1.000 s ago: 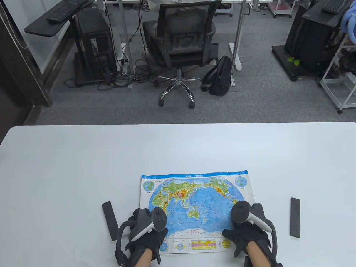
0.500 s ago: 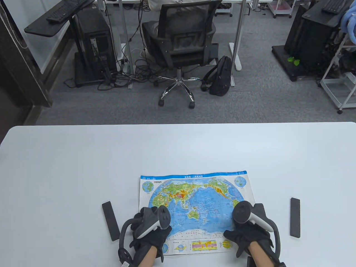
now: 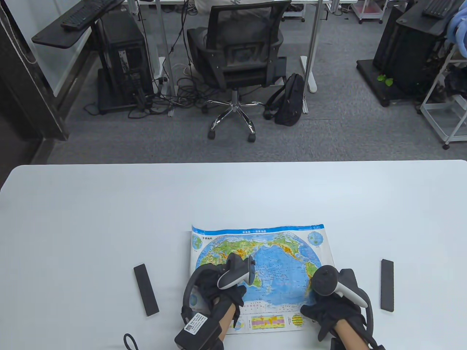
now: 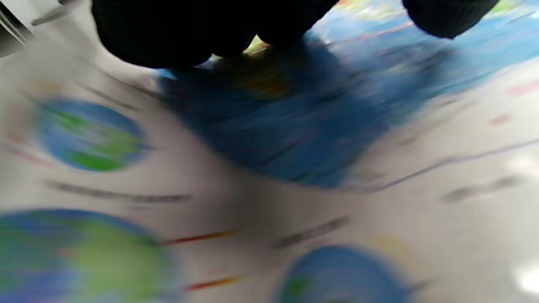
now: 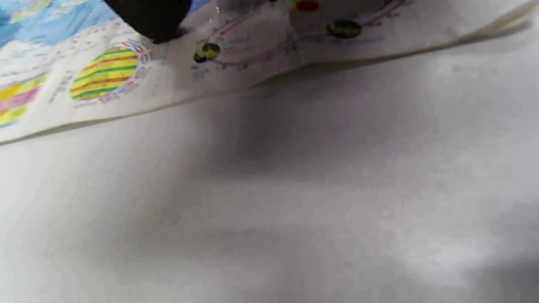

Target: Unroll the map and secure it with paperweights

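Observation:
A world map [image 3: 277, 262] lies unrolled on the white table [image 3: 109, 218], near the front edge. My left hand [image 3: 215, 290] rests on the map's left part, with its fingers [image 4: 168, 33] touching the paper [image 4: 294, 139]. My right hand [image 3: 328, 313] presses flat on the map's lower right corner; one fingertip [image 5: 147, 17] shows on the map's bottom margin [image 5: 105, 71]. A black bar paperweight [image 3: 146, 290] lies on the table left of the map. A second black bar paperweight [image 3: 387, 285] lies to the right. Neither hand touches them.
The map's bottom edge lifts slightly off the table in the right wrist view [image 5: 294, 189]. Beyond the table's far edge stand an office chair [image 3: 237, 54], a backpack [image 3: 290, 100] and computer towers on the floor.
My left hand has moved right, from the map's lower left corner onto the map's left half. The map's left edge has shifted right. My right hand has stayed on the right corner.

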The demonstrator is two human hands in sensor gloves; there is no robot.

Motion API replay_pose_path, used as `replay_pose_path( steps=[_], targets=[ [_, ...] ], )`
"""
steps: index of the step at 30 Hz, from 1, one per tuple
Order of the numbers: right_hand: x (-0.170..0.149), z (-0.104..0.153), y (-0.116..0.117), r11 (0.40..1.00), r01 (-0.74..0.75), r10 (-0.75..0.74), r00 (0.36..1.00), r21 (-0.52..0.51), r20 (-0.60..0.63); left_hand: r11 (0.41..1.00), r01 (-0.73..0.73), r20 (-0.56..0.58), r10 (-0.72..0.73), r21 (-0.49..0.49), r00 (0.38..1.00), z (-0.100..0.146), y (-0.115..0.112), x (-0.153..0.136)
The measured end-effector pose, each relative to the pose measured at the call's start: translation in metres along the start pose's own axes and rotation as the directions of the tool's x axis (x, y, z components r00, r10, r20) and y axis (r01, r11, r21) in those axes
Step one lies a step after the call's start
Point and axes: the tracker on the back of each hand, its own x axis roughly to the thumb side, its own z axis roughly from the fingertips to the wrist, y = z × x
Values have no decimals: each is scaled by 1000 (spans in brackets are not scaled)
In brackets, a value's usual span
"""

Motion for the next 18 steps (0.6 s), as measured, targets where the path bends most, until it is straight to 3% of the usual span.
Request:
replay_pose_path(
  steps=[3,7,12,14,18],
  targets=[
    [-2,2,1,1000,9,-8,1000,-17,13,999,-42,80,40,24,996,0,8,26],
    [-4,2,-2,998,57,-57,998,20,27,984,-91,199,60,151,978,4,15,56],
    [-6,3,-2,997,71,-72,997,24,41,956,-292,310,275,8,910,-1,20,76],
    [-6,2,-3,997,76,-77,996,30,44,943,-325,351,331,-77,876,-4,20,82],
    [-10,2,-5,993,109,-112,992,47,60,929,-333,365,369,-159,855,-10,15,94]
  ],
)
